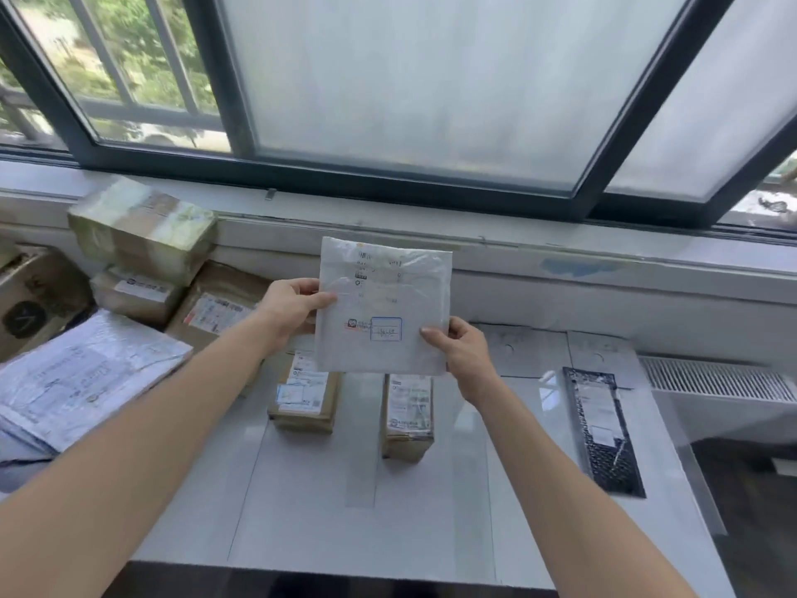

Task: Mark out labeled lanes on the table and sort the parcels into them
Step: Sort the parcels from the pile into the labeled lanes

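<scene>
- White mailer (384, 304) is held up off the table (431, 533), face toward the head camera, slightly tilted.
- Left hand (289, 310) pinches its left edge, mid-height. Right hand (463, 353) pinches the lower right corner. Both are grasping it.
- Mailer is near-square, so no real long axis. It hangs over the far end of the two middle lanes, straddling the tape strip (361, 481).
- Left box (304, 397) sits directly below on one side of the strip, right box (407, 418) on the other. Black mailer (604, 429) is in a lane well to the right.
- Unsorted pile (142, 261) is far left.
- Looks like a label check. The blue stamp is unreadable, so I can't tell the lane.
- My guess: for a left lane the left hand leads, for a right lane the right hand. Either way, lay it flat near the boxes.
</scene>
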